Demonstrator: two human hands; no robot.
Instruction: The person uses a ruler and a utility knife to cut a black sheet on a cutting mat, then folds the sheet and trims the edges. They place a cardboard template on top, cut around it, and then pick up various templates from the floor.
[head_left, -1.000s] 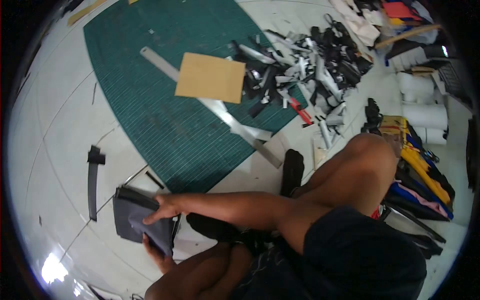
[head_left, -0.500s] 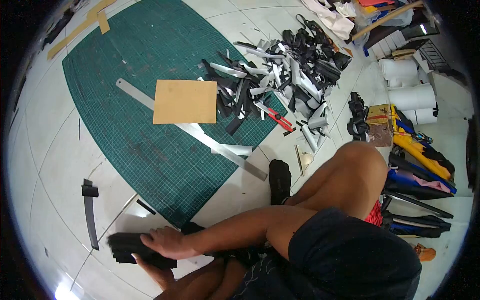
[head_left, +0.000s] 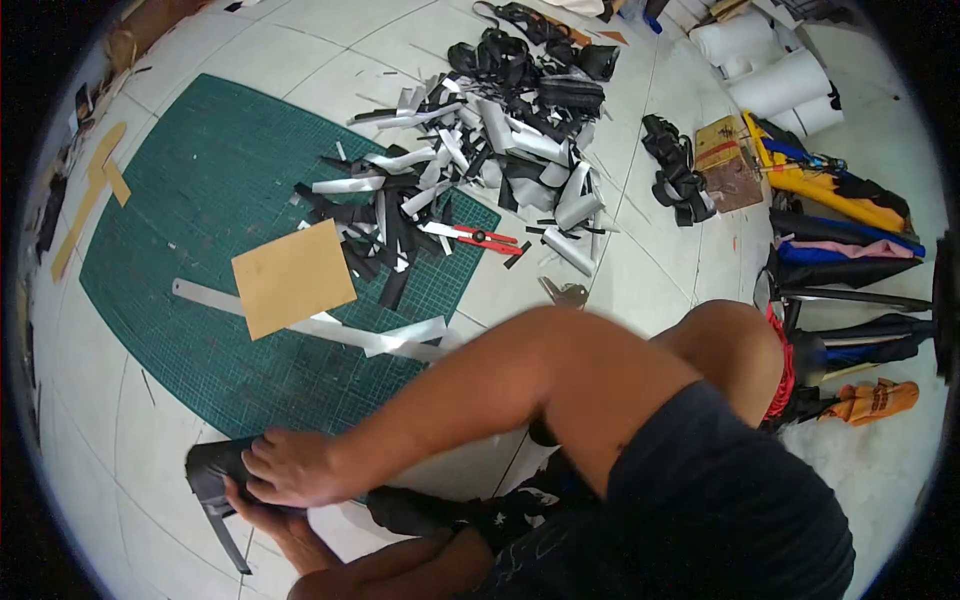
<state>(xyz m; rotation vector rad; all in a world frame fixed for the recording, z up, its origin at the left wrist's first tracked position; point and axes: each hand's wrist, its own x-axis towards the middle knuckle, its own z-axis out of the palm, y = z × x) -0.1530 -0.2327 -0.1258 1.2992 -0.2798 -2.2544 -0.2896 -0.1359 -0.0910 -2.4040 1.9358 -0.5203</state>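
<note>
A thick stack of black sheet material (head_left: pixel 212 466) is held between my two hands at the lower left, low over the tiled floor. My right hand (head_left: pixel 292 468) lies over its top with bent fingers, the arm reaching across from the right. From below, my left hand (head_left: pixel 278 528) grips the same stack, its thumb pressed against the near side. A narrow dark strip (head_left: pixel 228 542) extends from beneath the stack's lower edge. Much of the stack is hidden behind my fingers.
A green cutting mat (head_left: pixel 190 200) bears a tan board (head_left: pixel 294 280), a metal ruler (head_left: pixel 205 294) and a red-handled cutter (head_left: pixel 487 240). Black and white scraps (head_left: pixel 520 150) are heaped at its far right. My bent knee (head_left: pixel 735 350) and a wooden box (head_left: pixel 730 165) are to the right.
The view has turned and shifted. Both hands keep the black stack, now tilted differently and overlapping the strip that lay apart on the floor. My right arm has come further across the mat's near edge.
</note>
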